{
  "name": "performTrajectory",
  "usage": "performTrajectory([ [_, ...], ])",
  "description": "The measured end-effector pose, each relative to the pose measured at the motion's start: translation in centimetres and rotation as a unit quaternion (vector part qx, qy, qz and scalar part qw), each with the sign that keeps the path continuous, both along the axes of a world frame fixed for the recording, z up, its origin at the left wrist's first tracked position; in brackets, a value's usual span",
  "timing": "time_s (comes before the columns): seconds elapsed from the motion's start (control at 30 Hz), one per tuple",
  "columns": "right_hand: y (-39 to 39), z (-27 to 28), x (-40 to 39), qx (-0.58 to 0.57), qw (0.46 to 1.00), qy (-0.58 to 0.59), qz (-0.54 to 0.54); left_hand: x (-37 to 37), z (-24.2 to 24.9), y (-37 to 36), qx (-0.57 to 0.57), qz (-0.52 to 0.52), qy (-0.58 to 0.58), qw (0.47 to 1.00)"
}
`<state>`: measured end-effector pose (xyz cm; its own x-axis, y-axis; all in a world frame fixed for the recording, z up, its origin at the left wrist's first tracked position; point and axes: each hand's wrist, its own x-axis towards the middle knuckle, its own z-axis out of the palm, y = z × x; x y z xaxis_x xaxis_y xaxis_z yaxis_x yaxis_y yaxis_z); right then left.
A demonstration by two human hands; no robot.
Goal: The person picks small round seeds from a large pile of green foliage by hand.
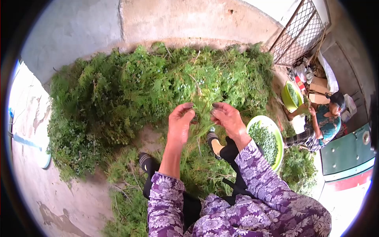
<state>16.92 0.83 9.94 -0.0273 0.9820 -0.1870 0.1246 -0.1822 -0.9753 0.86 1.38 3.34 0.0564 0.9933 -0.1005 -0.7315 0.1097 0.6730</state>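
Observation:
A feathery green evergreen sprig (203, 111) hangs between my two hands, in front of my knees. My left hand (181, 121) pinches its left side between thumb and fingers. On the right side, my right hand (229, 120) is closed with its fingertips on the same sprig; anything small inside the pinch is hidden. The fingertips of both hands look dark and stained. Beside my right forearm stands a light green basin (281, 152) holding many small pale green cones (263, 142).
A large heap of cut evergreen branches (130, 87) lies along the wall (189, 19). More branches (130, 213) cover the floor by my feet. At right, another person (329, 122) sits by a second green basin (285, 96), near cardboard boxes (319, 85) and a metal grille (298, 33).

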Motion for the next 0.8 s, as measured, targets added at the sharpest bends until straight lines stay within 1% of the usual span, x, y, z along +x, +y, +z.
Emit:
performTrajectory([
  [0.07,-0.5,-0.2,-0.2,-0.019,0.999,-0.021,0.014,0.0,0.1,-0.1,-0.018,-0.004,-0.006,1.000],
  [0.17,-1.7,-0.9,-0.5,0.040,0.998,-0.037,0.032,-0.4,0.4,0.1,-0.019,0.010,-0.047,0.999],
  [0.2,-2.2,-1.3,-0.2,0.037,0.998,-0.037,0.033,-0.6,0.4,0.2,-0.022,0.011,-0.046,0.999],
  [0.27,-3.6,-1.9,0.2,0.078,0.993,-0.081,0.025,-0.7,0.4,0.2,-0.030,0.014,-0.060,0.998],
  [0.3,-4.4,-1.9,0.2,0.082,0.985,-0.147,0.029,-0.7,0.5,0.2,-0.032,0.019,-0.055,0.998],
  [0.33,-5.2,-1.9,0.0,0.115,0.974,-0.186,0.053,-0.8,0.4,0.2,-0.035,0.017,-0.055,0.998],
  [0.4,-6.4,-0.8,-1.7,0.156,0.971,-0.168,0.061,-0.8,0.2,0.2,-0.025,0.011,-0.042,0.999],
  [0.43,-6.6,-0.6,-2.1,0.152,0.972,-0.169,0.060,-0.6,0.4,0.1,-0.031,0.023,-0.035,0.999],
  [0.53,-6.0,-0.3,-2.4,0.130,0.976,-0.164,0.063,-0.4,-0.2,0.1,-0.019,0.013,-0.029,0.999],
  [0.6,-5.1,-0.3,-2.3,0.117,0.991,-0.029,0.053,-0.2,0.3,-0.3,-0.020,0.006,-0.037,0.999],
  [0.67,-4.5,0.0,-2.2,0.139,0.989,-0.033,0.039,-0.2,0.9,-0.6,0.004,-0.054,0.017,0.998],
  [0.7,-4.4,0.2,-1.9,0.142,0.988,-0.048,0.028,-0.4,1.3,-0.9,0.008,-0.095,0.070,0.993],
  [0.73,-4.2,0.4,-1.7,0.144,0.987,-0.062,0.015,-0.4,1.8,-1.3,0.007,-0.097,0.070,0.993],
  [0.77,-4.0,1.1,-1.8,0.154,0.984,-0.087,0.017,-0.2,2.3,-1.7,0.049,-0.134,0.090,0.986],
  [0.8,-3.7,1.0,-1.5,0.176,0.980,-0.089,-0.005,0.0,2.4,-2.1,0.089,-0.171,0.109,0.975],
])
